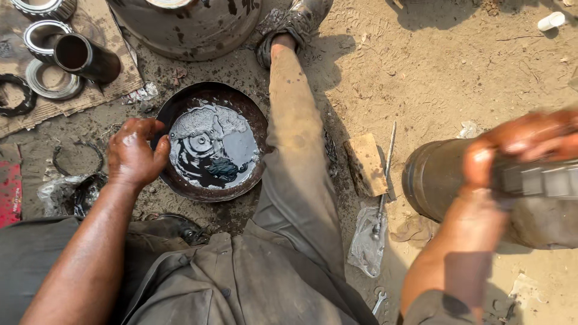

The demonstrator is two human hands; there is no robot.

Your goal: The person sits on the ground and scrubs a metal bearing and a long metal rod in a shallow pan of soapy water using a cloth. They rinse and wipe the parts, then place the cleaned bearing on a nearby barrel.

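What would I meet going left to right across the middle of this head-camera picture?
Left hand → round pan of dark oily liquid → outstretched trouser leg → flat wooden block → dark metal cylinder → blurred right hand gripping a dark ribbed part.

Outdoor work area — bare sandy ground point(433, 66), oil-darkened at centre. Strong sunlight casts hard shadows. Flattened cardboard point(90, 84) lies upper left — red mat point(9, 192) at left edge.

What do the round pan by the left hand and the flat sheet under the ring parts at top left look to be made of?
The pan looks like sheet metal, dark and rusty at the rim, holding black oily liquid. The sheet looks like brown cardboard: matte, with worn, soft edges. The left hand rests at the pan's edge.
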